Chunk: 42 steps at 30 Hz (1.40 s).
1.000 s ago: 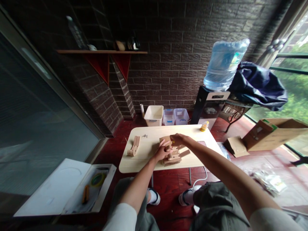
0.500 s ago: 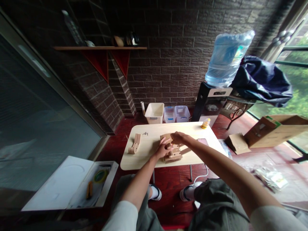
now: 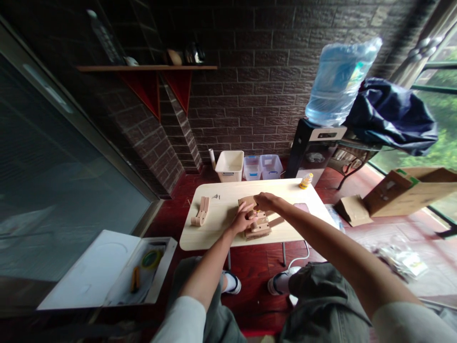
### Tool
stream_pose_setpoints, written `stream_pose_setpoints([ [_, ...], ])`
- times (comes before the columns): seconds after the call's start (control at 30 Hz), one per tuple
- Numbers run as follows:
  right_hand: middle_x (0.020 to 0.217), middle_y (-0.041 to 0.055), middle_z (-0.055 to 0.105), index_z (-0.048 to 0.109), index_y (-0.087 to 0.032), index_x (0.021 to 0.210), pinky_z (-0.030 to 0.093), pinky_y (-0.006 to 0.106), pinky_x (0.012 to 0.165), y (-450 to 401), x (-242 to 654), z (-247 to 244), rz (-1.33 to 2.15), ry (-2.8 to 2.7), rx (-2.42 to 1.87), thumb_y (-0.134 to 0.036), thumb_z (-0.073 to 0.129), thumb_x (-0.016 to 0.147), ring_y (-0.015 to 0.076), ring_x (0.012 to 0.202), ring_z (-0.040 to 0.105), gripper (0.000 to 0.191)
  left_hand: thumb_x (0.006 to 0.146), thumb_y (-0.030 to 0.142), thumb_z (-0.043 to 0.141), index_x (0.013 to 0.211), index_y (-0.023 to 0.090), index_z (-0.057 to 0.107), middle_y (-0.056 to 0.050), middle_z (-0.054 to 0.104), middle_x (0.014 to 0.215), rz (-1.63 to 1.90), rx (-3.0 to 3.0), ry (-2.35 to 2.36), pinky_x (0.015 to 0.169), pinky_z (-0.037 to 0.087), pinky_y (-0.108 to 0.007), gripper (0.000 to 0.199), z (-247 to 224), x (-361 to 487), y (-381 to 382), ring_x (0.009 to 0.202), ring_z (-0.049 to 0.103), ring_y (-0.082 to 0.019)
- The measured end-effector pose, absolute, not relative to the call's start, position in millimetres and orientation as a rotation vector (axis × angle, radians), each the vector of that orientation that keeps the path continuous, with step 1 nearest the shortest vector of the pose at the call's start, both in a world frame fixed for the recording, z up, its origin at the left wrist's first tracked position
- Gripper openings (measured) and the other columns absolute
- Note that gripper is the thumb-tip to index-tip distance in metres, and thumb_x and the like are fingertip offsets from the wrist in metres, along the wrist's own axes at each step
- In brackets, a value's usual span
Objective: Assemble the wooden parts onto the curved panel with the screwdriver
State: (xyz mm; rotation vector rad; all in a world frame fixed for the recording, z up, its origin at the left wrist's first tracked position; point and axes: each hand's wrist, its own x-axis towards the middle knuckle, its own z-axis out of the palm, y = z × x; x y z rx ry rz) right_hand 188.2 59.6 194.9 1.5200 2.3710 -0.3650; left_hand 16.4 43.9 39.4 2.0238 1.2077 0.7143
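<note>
My left hand (image 3: 243, 220) curls its fingers and thumb around the side of a wooden assembly (image 3: 262, 228), made of light brown blocks and boards with dark holes, steadying it on the pale table (image 3: 221, 233). Over the same assembly, my right hand (image 3: 266, 202) is closed with knuckles up. Whatever it grips is hidden, though a small yellow-red spot shows just below the fingers. A brown board (image 3: 247, 202) lies behind the hands. Off to the left rest paired wooden pieces (image 3: 202, 212) with rounded ends, and a small pile of screws (image 3: 216, 196).
A yellow-capped bottle (image 3: 306, 181) stands at the table's far right corner, and a pink flat object (image 3: 302, 207) lies nearer. Beyond the table are a cream bin (image 3: 230, 166), clear boxes (image 3: 270, 167) and a water dispenser (image 3: 314, 147). An open white case (image 3: 153, 271) with tools sits left.
The whole view has shifted slightly as the head moved. Both hands stay at the wooden assembly in nearly the same grip.
</note>
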Motion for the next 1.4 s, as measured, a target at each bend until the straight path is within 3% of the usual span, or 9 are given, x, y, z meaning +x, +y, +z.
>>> stream_pose_setpoints([
  [0.17, 0.115, 0.0208, 0.076, 0.07, -0.01, 0.122, 0.054, 0.031, 0.079, 50, 191, 206, -0.274, 2.42, 1.47, -0.031, 0.071, 0.089, 0.03, 0.101, 0.074, 0.039, 0.083, 0.038, 0.074, 0.143, 0.028, 0.059, -0.005, 0.044, 0.16, 0.719, 1.985, 1.248, 0.129, 0.024, -0.044, 0.062, 44, 17, 42, 0.157, 0.025, -0.029],
  [0.33, 0.119, 0.0207, 0.075, 0.071, -0.011, 0.122, 0.054, 0.031, 0.082, 43, 193, 209, -0.222, 2.449, 1.445, -0.026, 0.063, 0.095, 0.03, 0.107, 0.072, 0.032, 0.085, 0.036, 0.074, 0.128, 0.025, 0.07, -0.005, 0.047, 0.158, 0.674, 1.999, 1.214, 0.13, 0.023, -0.042, 0.045, 50, 18, 42, 0.157, 0.023, -0.03],
  [0.53, 0.111, 0.026, 0.075, 0.073, -0.003, 0.116, 0.055, 0.031, 0.077, 47, 191, 208, -0.213, 2.393, 1.462, -0.034, 0.063, 0.096, 0.0311, 0.1, 0.075, 0.038, 0.085, 0.034, 0.073, 0.124, 0.025, 0.073, -0.004, 0.047, 0.159, 0.666, 2.005, 1.185, 0.13, 0.021, -0.042, 0.04, 55, 17, 40, 0.158, 0.02, -0.031],
  [0.67, 0.112, 0.0212, 0.077, 0.071, -0.007, 0.121, 0.055, 0.029, 0.075, 45, 192, 216, -0.239, 2.4, 1.418, -0.037, 0.071, 0.091, 0.0289, 0.098, 0.075, 0.042, 0.084, 0.034, 0.074, 0.123, 0.024, 0.073, -0.005, 0.049, 0.157, 0.669, 1.987, 1.198, 0.131, 0.02, -0.042, 0.04, 56, 18, 39, 0.158, 0.02, -0.03],
  [0.87, 0.117, 0.021, 0.075, 0.07, -0.009, 0.124, 0.056, 0.03, 0.08, 41, 193, 218, -0.219, 2.446, 1.405, -0.023, 0.064, 0.094, 0.0287, 0.103, 0.074, 0.034, 0.084, 0.034, 0.074, 0.115, 0.023, 0.077, -0.006, 0.049, 0.157, 0.699, 2.018, 1.163, 0.131, 0.019, -0.043, 0.033, 52, 18, 42, 0.158, 0.02, -0.029],
  [1.13, 0.112, 0.0223, 0.076, 0.073, -0.006, 0.118, 0.055, 0.028, 0.075, 47, 197, 209, -0.245, 2.392, 1.476, -0.038, 0.068, 0.093, 0.0286, 0.098, 0.075, 0.04, 0.082, 0.034, 0.076, 0.133, 0.025, 0.067, -0.007, 0.053, 0.154, 0.702, 2.01, 1.206, 0.129, 0.023, -0.045, 0.053, 45, 18, 45, 0.158, 0.02, -0.03],
  [1.4, 0.116, 0.0177, 0.076, 0.069, -0.014, 0.126, 0.054, 0.029, 0.079, 39, 197, 219, -0.252, 2.476, 1.457, -0.023, 0.069, 0.091, 0.0272, 0.1, 0.074, 0.037, 0.08, 0.031, 0.078, 0.137, 0.026, 0.064, -0.008, 0.049, 0.156, 0.76, 1.989, 1.25, 0.129, 0.024, -0.047, 0.059, 42, 21, 45, 0.156, 0.027, -0.032],
])
